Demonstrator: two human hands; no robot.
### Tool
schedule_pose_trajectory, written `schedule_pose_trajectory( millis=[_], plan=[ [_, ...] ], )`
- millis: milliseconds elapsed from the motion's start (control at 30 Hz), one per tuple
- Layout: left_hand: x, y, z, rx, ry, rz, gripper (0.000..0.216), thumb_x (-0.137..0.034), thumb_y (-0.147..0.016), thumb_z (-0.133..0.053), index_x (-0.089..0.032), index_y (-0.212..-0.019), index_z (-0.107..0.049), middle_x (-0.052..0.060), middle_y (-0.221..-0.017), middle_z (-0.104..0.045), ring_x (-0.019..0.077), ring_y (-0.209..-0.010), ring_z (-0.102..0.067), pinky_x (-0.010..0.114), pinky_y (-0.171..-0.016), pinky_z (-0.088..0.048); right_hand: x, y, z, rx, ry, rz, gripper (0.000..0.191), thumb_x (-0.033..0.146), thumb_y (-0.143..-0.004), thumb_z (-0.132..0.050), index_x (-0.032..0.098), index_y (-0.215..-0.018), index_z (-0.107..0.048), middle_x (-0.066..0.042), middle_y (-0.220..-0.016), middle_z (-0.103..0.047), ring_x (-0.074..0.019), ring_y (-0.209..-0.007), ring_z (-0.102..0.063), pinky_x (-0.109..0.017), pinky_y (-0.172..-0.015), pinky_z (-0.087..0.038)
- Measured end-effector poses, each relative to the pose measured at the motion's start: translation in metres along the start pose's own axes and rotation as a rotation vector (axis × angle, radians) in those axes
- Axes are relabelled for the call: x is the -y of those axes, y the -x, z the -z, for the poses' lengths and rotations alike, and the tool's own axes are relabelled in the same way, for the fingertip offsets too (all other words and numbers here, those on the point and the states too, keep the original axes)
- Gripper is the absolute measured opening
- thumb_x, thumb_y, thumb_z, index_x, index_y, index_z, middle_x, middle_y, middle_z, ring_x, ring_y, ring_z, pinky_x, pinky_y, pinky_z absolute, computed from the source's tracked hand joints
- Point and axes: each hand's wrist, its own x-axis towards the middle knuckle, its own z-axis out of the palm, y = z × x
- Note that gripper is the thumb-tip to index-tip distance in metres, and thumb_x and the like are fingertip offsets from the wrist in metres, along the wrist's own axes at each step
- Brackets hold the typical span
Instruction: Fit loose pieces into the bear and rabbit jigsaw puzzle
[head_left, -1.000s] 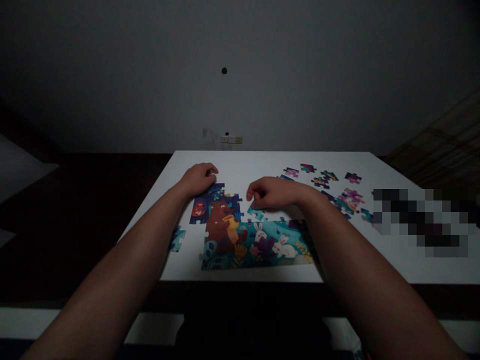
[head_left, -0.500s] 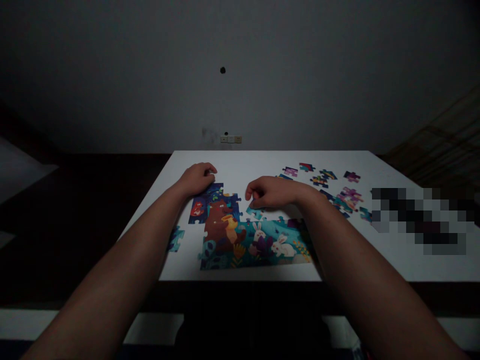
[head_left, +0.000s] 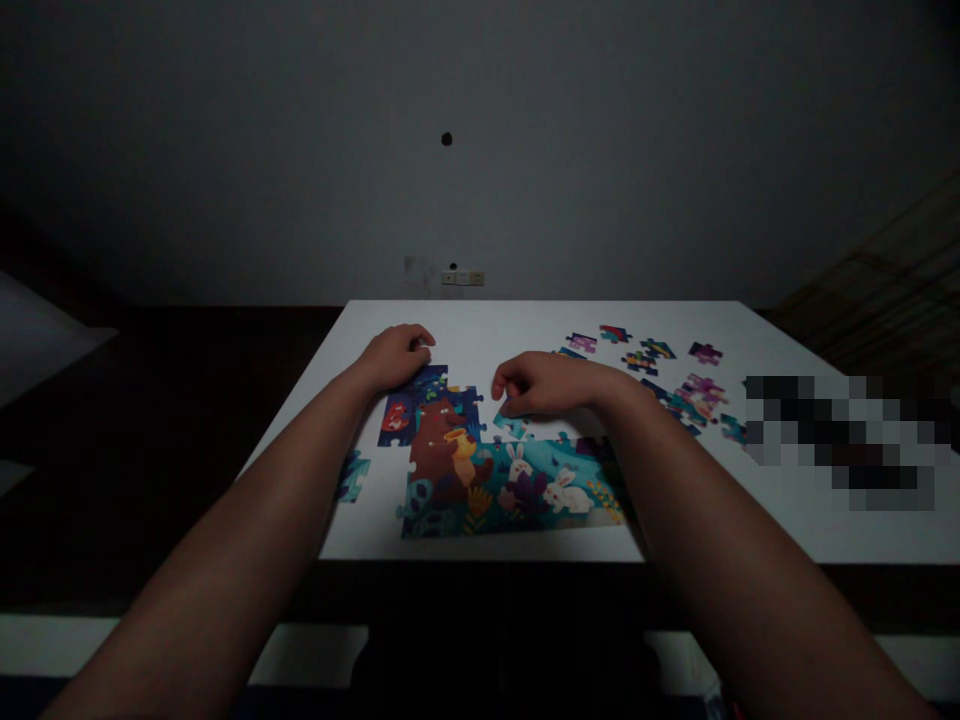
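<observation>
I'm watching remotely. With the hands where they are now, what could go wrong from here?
The left hand rests at the top of the assembled jigsaw puzzle, so pressing down or dragging could nudge its pieces apart. The right hand is over a teal piece by the puzzle's gap, and could misalign it. A loose piece lies near the left edge of the white table, where a forearm might knock it off.

A pixelated patch (head_left: pixel 840 442) hiding part of the white table (head_left: pixel 525 330) beside loose jigsaw pieces (head_left: pixel 701 397)
</observation>
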Motion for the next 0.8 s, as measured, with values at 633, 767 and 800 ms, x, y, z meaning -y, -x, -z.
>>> schedule_pose_trajectory(
  millis=[633, 767, 800],
  plan=[
    [-0.0027, 0.0013, 0.0005, -0.003, -0.002, 0.020, 0.037, -0.032, -0.084, -0.061, -0.022, -0.115, -0.078, 0.010, -0.113, -0.078, 0.0273, -0.102, -0.070, 0.041, -0.094, -0.054, -0.0003, -0.0004, -0.0008, -0.013, 0.012, 0.022, 0.034, 0.033, -0.081, -0.075, 0.019, -0.112, -0.074, -0.004, -0.088, -0.073, -0.0180, -0.072, -0.062, -0.031, -0.064, -0.041],
    [-0.0026, 0.0012, 0.0008, 0.004, -0.012, 0.015, 0.038, -0.033, -0.084, -0.062, -0.022, -0.116, -0.078, 0.010, -0.111, -0.078, 0.0270, -0.099, -0.069, 0.042, -0.093, -0.054, 0.0002, -0.0006, -0.0012, -0.023, 0.018, 0.011, 0.034, 0.033, -0.080, -0.075, 0.020, -0.111, -0.075, -0.004, -0.088, -0.073, -0.0184, -0.072, -0.062, -0.032, -0.064, -0.041],
    [-0.0024, 0.0010, 0.0008, 0.004, -0.014, 0.013, 0.038, -0.034, -0.084, -0.062, -0.021, -0.116, -0.078, 0.010, -0.111, -0.078, 0.0269, -0.099, -0.069, 0.042, -0.093, -0.054, 0.0004, -0.0006, -0.0011, -0.024, 0.019, 0.008, 0.033, 0.033, -0.080, -0.075, 0.021, -0.111, -0.075, -0.004, -0.087, -0.073, -0.0184, -0.072, -0.062, -0.032, -0.064, -0.041]
  ],
)
